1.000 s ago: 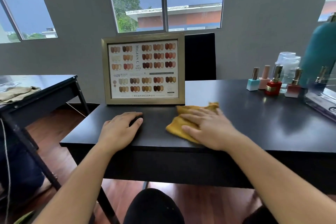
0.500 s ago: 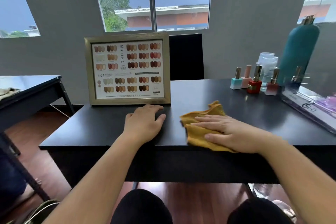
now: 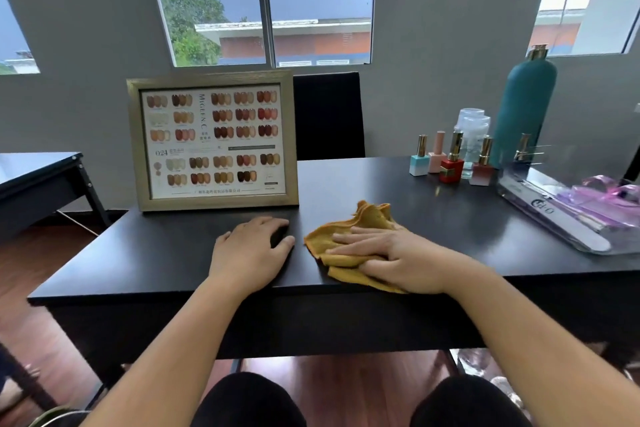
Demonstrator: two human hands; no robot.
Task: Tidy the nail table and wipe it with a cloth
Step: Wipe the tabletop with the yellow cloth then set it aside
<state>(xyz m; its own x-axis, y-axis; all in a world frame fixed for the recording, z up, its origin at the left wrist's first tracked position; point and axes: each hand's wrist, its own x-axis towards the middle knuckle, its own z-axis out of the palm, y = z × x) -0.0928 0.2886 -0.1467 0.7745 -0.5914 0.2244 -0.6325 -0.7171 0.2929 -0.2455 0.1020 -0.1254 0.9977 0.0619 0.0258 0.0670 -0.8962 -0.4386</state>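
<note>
A crumpled mustard-yellow cloth lies on the black nail table near its front edge. My right hand presses flat on the cloth, fingers spread and pointing left. My left hand rests palm down on the bare tabletop just left of the cloth, holding nothing. A framed nail colour chart stands upright right behind my left hand.
Several nail polish bottles stand at the back right beside a clear jar and a tall teal bottle. A clear tray with a nail file sits at the right edge. A black chair is behind; another table is at left.
My right hand has slid the cloth to the right along the front edge. My left hand has shifted right with it, from the chart's left part to its right part.
</note>
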